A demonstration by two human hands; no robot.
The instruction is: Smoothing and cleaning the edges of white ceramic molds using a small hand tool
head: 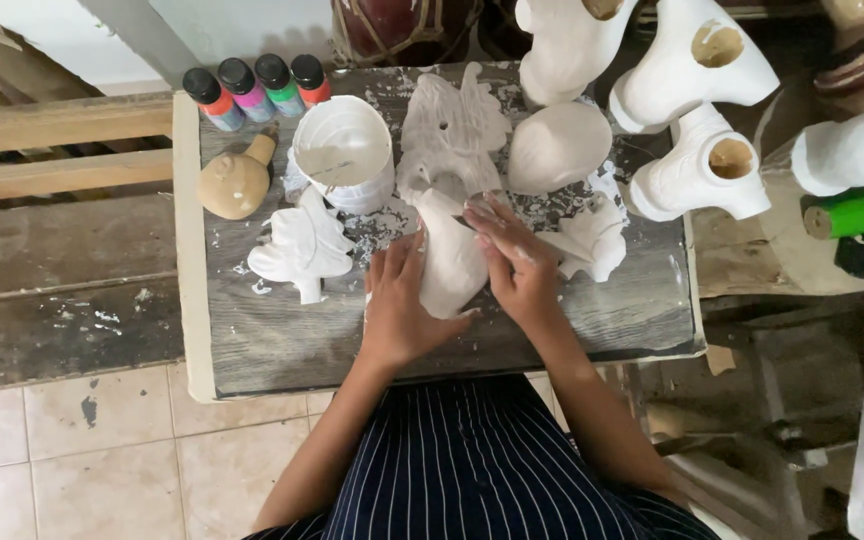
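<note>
Four small paint bottles (257, 88) stand in a row at the board's (272, 345) far left corner, black caps on; bodies show orange-red, pink, green, red. Contents otherwise not visible. White ribbed tub (344, 152) just right of them, near the far edge, open top, white inside with a thin stick or crack line across; can't tell how full. Tan gourd-shaped piece (236, 180) to its left, near the left edge. White tree-shaped cast (302, 247) below the tub, flat on the board. White winged cast (452, 125) and white dome piece (557, 147) along the far edge. Hollow white boot-like casts (704, 165) at the far right corner, round openings up, brownish inside.

White plaster figure (449, 262) sits mid-board, slightly right of centre. Long axis runs roughly near-to-far, narrow end pointing to the far edge, wider end toward the person.

Left hand (399, 305): fingers loosely curled, cupping the figure's left side, touching it. Right hand (512, 265): fingers drawn together on the figure's upper right side, seems to pinch a small tool at the tips, too small to tell. White chips litter the board around the figure.
</note>
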